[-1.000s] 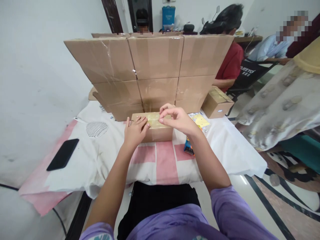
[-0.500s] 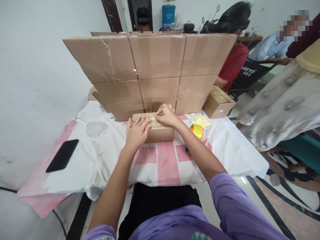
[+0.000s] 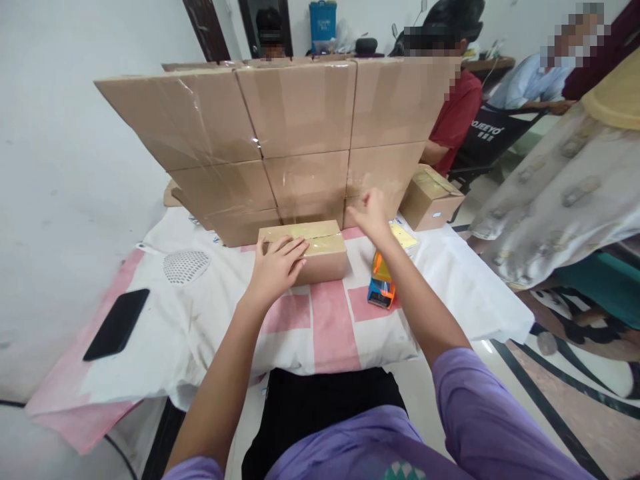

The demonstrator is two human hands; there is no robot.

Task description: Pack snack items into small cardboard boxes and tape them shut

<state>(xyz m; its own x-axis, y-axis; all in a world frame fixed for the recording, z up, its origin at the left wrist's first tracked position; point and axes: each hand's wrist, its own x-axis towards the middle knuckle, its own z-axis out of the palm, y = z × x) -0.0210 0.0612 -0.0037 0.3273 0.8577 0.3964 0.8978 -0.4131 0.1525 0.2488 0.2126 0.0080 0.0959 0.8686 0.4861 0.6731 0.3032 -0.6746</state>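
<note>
Sealing box [image 3: 320, 257] at frame centre: your left hand [image 3: 275, 267] flat on top, right hand [image 3: 367, 212] curled beside, grip unclear. Next move likely needs tape dispenser [image 3: 381, 285], centre-right.

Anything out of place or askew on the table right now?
Mostly tidy. The lone carton right of the box stack sits turned at an angle, and the black phone lies near the left edge of the table.
</note>
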